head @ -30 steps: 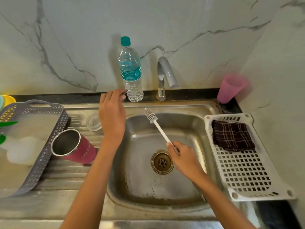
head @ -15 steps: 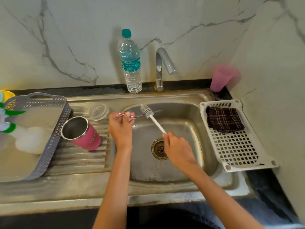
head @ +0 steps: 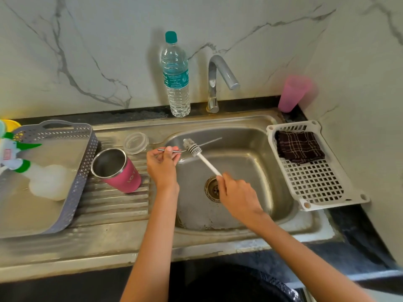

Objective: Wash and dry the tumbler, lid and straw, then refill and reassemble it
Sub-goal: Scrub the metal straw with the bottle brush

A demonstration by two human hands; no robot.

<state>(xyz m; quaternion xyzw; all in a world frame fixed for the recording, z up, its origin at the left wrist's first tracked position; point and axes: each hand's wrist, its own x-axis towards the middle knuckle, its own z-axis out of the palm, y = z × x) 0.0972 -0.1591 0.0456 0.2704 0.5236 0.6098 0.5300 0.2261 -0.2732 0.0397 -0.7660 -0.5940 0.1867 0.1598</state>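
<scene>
My left hand (head: pixel 162 165) pinches a thin metal straw (head: pixel 209 142) and holds it level over the left edge of the sink basin (head: pixel 246 153). My right hand (head: pixel 237 196) grips the white handle of a bottle brush (head: pixel 196 150), whose bristle head lies against the straw. The pink tumbler (head: pixel 118 171) stands on the ribbed drainboard left of my left hand, leaning, its steel mouth open. Behind it the clear lid (head: pixel 136 142) lies flat. A water bottle (head: pixel 176 77) with a teal cap stands at the wall.
The tap (head: pixel 220 79) rises behind the basin, spout to the right. A grey basket (head: pixel 82 171) at the left holds a spray bottle (head: pixel 32 173). A white rack (head: pixel 314 182) at the right carries a dark checked cloth (head: pixel 298 147). A pink cup (head: pixel 292 93) stands in the corner.
My left hand came back from beside the water bottle holding the straw and brought it over the sink. My right hand raised the brush head to meet the straw.
</scene>
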